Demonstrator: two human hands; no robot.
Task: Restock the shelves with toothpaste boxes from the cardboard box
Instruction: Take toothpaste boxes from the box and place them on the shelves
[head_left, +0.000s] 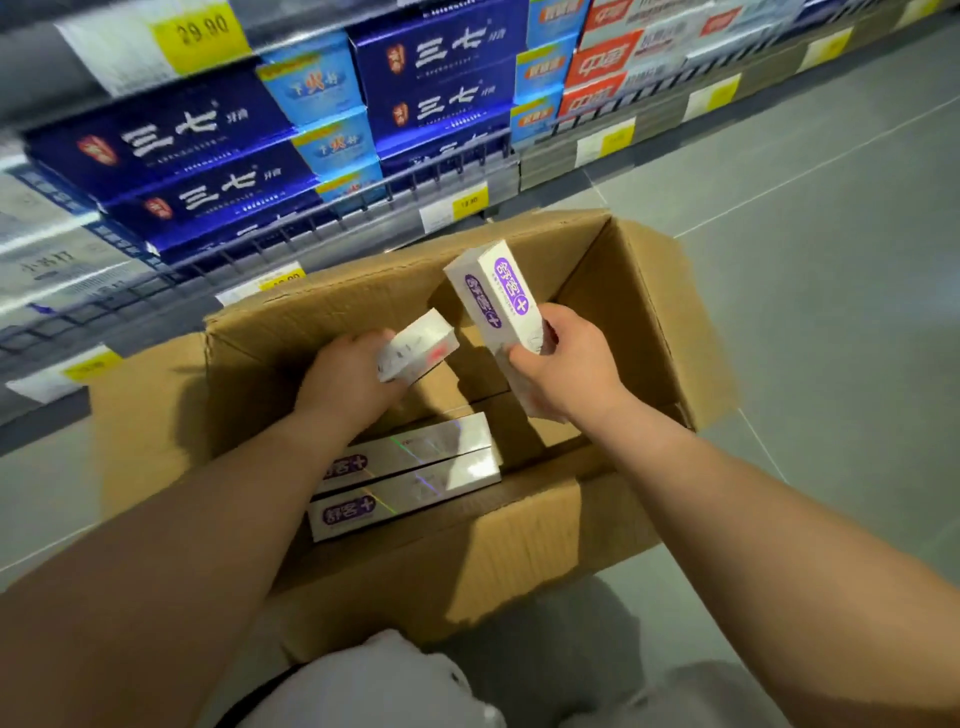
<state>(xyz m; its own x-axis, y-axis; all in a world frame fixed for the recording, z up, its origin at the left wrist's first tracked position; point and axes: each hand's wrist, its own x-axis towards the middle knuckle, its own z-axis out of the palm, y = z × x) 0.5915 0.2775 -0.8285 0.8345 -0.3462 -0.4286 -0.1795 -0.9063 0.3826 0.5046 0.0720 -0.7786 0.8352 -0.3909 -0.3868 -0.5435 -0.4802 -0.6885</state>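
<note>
Left hand: the left hand (353, 374) reaches down into the cardboard box (363, 306), fingers curled round one end of a pale toothpaste box (421, 345); this pack is tilted, its free end raised toward the far wall, with a blurred red mark on its upper face
Right hand: the right hand (566, 364) grips a purple-logo toothpaste box (493, 296) by its lower half, thumb on the near face and fingers wrapped behind; the pack stands nearly upright above the open top, its upper end leaning away and to the left
Hands, relation: apart, each clamped on its own pack; the two packs are near one another and do not touch
Cardboard box: brown corrugated, resting on the grey floor (805, 260) just in front of the lowest shelf, flaps folded outward
Stock inside: two silver packs (415, 452) lie flat on the bottom at the near left, long sides touching, purple logos toward the left; bare cardboard shows to their right
Shelves: to the left and above, behind a wire front rail (311, 218); dark blue boxes (171, 135) stacked in rows, light blue boxes (317, 83) between them, red-and-white boxes (597, 67) further along
Price tags: yellow price tags (202, 31) run along the shelf edges; the nearest reads 29.90, the others are blurred
Person: a light-coloured garment (374, 686) shows at the bottom edge between the forearms
</note>
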